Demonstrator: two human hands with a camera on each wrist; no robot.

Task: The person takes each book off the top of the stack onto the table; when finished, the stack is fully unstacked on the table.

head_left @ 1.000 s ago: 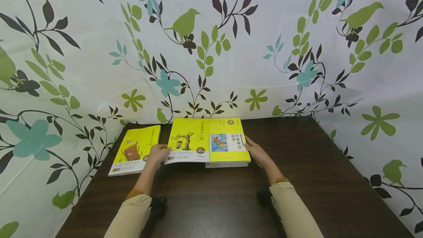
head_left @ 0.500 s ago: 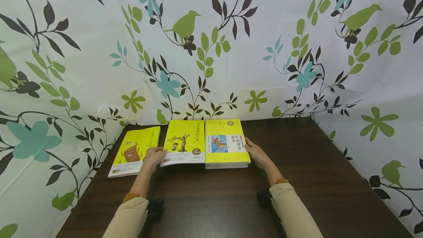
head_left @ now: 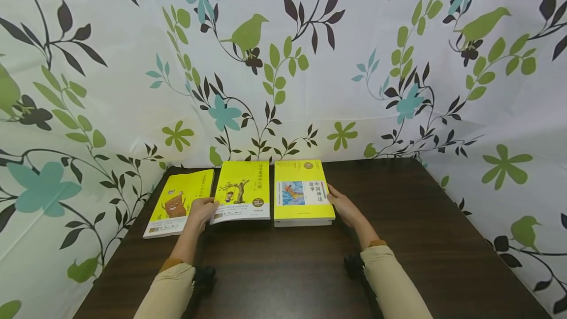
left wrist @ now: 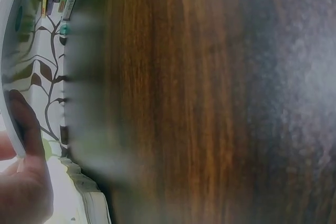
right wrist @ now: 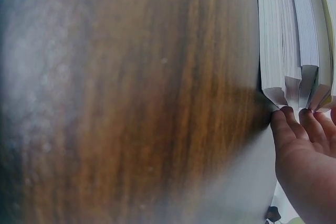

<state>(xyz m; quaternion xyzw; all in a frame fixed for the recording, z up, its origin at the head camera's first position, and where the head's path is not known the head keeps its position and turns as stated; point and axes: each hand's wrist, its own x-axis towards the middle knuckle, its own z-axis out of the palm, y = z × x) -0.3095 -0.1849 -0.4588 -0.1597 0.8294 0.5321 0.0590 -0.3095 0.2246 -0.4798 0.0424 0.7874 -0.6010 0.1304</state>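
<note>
The left hand (head_left: pixel 201 209) is pinching the yellow swing-and-tree book (head_left: pixel 242 188) by its near left edge, thumb on the cover and fingers curling beneath. The book is lying to the right of this hand and reaching away from it, face up; the left wrist view is showing it raised clear of the dark wooden table (head_left: pixel 283 270). The right hand (head_left: pixel 346 207) is resting its nearly straight fingers against the right side of the book stack (head_left: pixel 303 213), fingertips touching the ends of several volumes.

Further out, the stack is sitting just right of the raised book, a narrow gap now separating them in the head view. On the other side, the bear-cover book (head_left: pixel 166 218) is lying flat on the table, partly hidden behind the left hand and forearm. The leaf-and-bird backdrop (head_left: pixel 332 78) is hanging behind everything.

A second ago the swing-and-tree book was covering the left part of the stack's top cover; now that cover is showing whole. The left hand is sitting further left, while the right hand and stack are keeping their places.
</note>
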